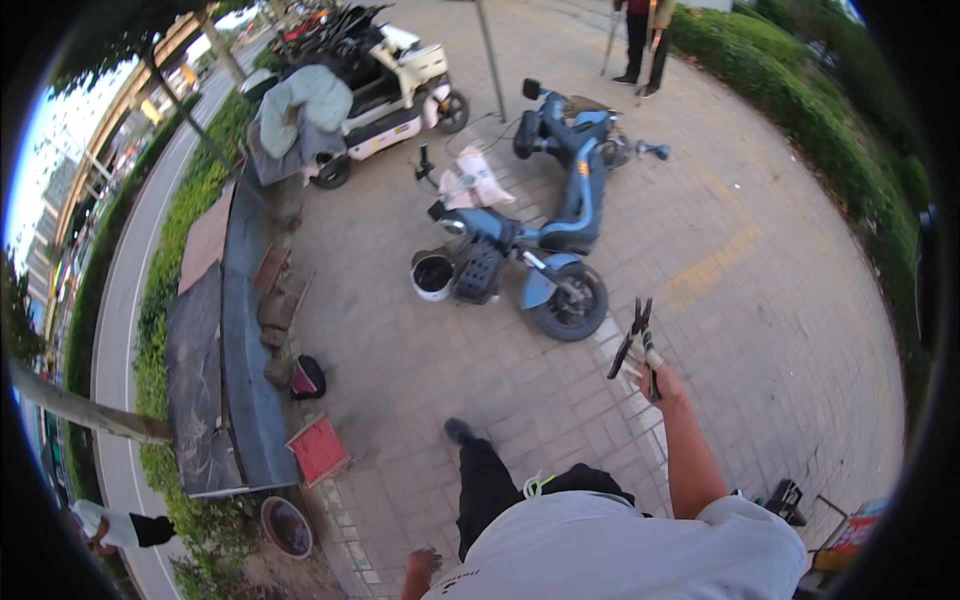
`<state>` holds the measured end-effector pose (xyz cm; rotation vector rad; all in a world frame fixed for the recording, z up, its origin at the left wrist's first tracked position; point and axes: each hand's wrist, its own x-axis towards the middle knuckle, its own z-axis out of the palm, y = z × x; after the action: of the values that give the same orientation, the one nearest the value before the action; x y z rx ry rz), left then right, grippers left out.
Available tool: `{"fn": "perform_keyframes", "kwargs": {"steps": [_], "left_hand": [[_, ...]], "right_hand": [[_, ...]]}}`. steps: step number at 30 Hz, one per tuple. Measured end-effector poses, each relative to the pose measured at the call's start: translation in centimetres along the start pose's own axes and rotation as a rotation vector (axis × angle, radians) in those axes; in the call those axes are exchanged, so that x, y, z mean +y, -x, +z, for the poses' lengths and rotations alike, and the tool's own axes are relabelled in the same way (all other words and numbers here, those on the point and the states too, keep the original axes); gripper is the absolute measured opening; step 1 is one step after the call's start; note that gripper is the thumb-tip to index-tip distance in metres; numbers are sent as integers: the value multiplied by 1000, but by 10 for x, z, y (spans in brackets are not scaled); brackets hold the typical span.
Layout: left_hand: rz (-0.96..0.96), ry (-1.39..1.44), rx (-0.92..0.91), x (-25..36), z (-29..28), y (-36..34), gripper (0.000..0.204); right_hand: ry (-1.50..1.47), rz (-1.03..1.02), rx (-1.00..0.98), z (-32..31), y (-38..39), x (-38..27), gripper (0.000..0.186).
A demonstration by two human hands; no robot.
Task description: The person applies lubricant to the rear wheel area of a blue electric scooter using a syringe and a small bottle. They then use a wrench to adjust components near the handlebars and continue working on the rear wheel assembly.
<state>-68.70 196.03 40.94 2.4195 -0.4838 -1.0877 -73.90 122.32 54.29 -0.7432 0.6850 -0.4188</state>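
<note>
My right hand (pixel 650 370), partly covered in a pale glove, is closed around black-handled pliers (pixel 639 325), held out above the paving with the jaws upward. My left hand (pixel 423 560) is low in the picture beside my body; its fingers are too blurred to read. Beyond the pliers is a blue electric scooter (pixel 575 215), its front wheel (pixel 566 305) toward me. A white bag (pixel 472 183) lies by its handlebars, and a white helmet (pixel 432 292) is on the paving beside it.
Parked scooters (pixel 385 120) stand behind. A metal barrier (pixel 240 380), red board (pixel 318 448) and basin (pixel 286 526) line the left, beside shrubs and a road. Two people (pixel 655 55) stand at the back near a hedge (pixel 810 130); another person (pixel 120 525) is at far left.
</note>
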Motion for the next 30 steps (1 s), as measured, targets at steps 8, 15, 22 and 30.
{"fn": "perform_keyframes", "kwargs": {"steps": [8, 15, 22, 30], "left_hand": [[-325, 364, 79, -86, -182, -192, 30], [-264, 381, 346, 6, -449, -431, 29], [-145, 134, 171, 112, -576, -607, 42], [-302, 43, -93, 184, -699, -743, 39]], "right_hand": [[-282, -9, -570, 286, -123, 18, 38], [-164, 300, -294, 395, -208, 47, 41], [448, 484, 213, 443, -372, 157, 31], [556, 422, 488, 466, -517, 230, 30]]}}
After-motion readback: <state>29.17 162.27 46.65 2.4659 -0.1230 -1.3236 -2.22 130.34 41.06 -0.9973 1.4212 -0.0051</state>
